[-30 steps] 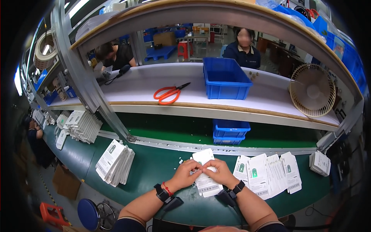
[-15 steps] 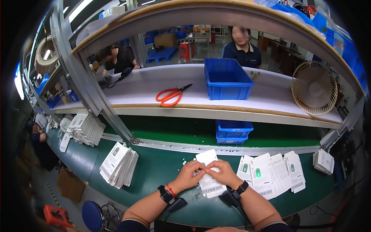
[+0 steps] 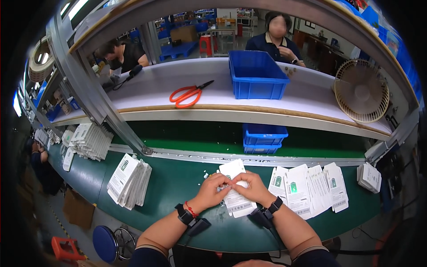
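Both hands meet over a flat white printed package (image 3: 240, 206) on the green table. My left hand (image 3: 213, 190) is closed, its thumb and forefinger pinched near the package's middle. Against it, my right hand (image 3: 253, 188) is closed in the same way, fingertips touching or nearly so. Whatever sits between the fingertips is too small or hidden to make out. Small white bits (image 3: 206, 174) lie just beyond my left hand. To the right, several similar white packages (image 3: 297, 191) overlap in a fanned row. Left of my hands leans a thick stack of packages (image 3: 126, 181).
Above the table runs a shelf (image 3: 147, 91) with orange-handled scissors (image 3: 186, 95), a blue bin (image 3: 259, 80) and a round fan (image 3: 361, 90). Two blue bins (image 3: 263, 139) are stacked beneath it. More packages (image 3: 369, 178) stand far right. Other people sit beyond the shelf and far left.
The whole view has shifted slightly, so the shelf and table sit higher and further left. My hands stay pinched together over the package. The person behind the blue bin has raised a hand.
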### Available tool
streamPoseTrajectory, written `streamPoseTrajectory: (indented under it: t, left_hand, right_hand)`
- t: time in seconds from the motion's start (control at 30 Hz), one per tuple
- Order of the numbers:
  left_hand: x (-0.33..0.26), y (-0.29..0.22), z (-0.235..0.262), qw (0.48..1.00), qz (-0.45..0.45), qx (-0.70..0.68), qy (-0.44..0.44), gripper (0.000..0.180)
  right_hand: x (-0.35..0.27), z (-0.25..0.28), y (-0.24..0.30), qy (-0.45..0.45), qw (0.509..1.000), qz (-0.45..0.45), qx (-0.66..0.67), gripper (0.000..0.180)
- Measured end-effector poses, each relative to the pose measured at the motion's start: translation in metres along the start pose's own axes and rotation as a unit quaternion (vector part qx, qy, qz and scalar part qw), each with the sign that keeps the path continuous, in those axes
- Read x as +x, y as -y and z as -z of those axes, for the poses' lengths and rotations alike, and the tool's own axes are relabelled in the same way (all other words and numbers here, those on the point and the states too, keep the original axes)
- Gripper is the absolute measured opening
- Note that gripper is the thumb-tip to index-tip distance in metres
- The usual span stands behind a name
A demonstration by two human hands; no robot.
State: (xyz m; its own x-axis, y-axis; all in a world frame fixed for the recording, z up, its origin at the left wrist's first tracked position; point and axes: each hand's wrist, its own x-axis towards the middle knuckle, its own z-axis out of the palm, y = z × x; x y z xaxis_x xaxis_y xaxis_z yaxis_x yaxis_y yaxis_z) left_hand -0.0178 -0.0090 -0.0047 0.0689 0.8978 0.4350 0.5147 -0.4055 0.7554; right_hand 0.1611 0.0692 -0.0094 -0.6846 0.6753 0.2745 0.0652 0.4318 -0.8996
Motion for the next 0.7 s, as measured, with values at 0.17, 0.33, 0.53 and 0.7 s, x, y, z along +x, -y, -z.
streamPoseTrajectory:
  t: [0.17,0.33,0.53,0.7]
  left_hand:
    - [-0.004,0.000,-0.002,1.000,0.004,-0.008,-0.006,0.011]
    - [-0.006,0.000,-0.003,1.000,0.014,-0.001,0.005,0.011]
    - [-0.004,-0.003,0.000,1.000,0.004,-0.019,0.004,0.009]
    - [-0.003,-0.003,-0.002,1.000,0.011,-0.018,0.011,0.009]
  right_hand:
    - [0.000,0.000,0.001,0.003,1.000,-0.004,-0.017,0.014]
    - [-0.002,-0.004,-0.010,-0.010,1.000,0.018,-0.008,0.014]
    - [-0.002,-0.001,-0.001,-0.009,1.000,0.005,-0.017,0.012]
    - [-0.002,0.003,0.002,0.005,1.000,-0.014,0.002,0.013]
